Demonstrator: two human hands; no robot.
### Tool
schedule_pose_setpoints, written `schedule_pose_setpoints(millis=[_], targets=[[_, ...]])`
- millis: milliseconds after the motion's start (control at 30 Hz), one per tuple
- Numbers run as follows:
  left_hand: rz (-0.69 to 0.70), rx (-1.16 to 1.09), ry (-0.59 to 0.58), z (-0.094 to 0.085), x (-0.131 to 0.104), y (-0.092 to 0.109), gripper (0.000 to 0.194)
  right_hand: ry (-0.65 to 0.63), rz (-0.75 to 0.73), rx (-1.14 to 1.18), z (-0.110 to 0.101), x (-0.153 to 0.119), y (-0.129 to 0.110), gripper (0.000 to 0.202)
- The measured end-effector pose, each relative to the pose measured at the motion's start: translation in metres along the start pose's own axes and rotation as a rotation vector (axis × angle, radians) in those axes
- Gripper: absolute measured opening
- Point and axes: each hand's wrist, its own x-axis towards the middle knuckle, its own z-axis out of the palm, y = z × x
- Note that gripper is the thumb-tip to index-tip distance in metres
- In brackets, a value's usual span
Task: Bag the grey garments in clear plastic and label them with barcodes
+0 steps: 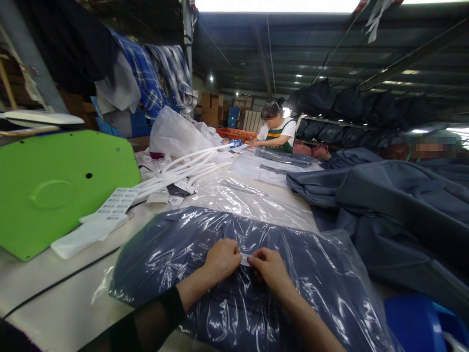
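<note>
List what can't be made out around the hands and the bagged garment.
- Small white label, head view: both the left hand and right hand cover most of it; print unreadable.
- Garment in its plastic bag: glare and folds hide its type; the bottom edge cuts it off.
- Sticker sheet: print too small.
- Blue thing: cut by the corner.

Both hands (245, 261) on a small white label (245, 259) atop bagged navy garment (183, 254)
</note>
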Motion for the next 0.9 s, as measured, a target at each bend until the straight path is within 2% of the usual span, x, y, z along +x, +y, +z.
schedule_pose_setpoints(millis=[233,400,900], targets=[[0.009,-0.022,-0.038,-0.009,0.006,0.004,0.017,0.012,-0.068,-0.066,-0.007,0.003,-0.002,0.017],[0.003,-0.026,-0.063,-0.004,0.001,0.002,0.016,0.021,-0.084,-0.171,-0.006,-0.003,0.002,0.012],[0.057,0.107,0.009,0.005,-0.008,-0.001,0.017,0.093,-0.190,-0.552,0.003,-0.009,-0.006,0.006]])
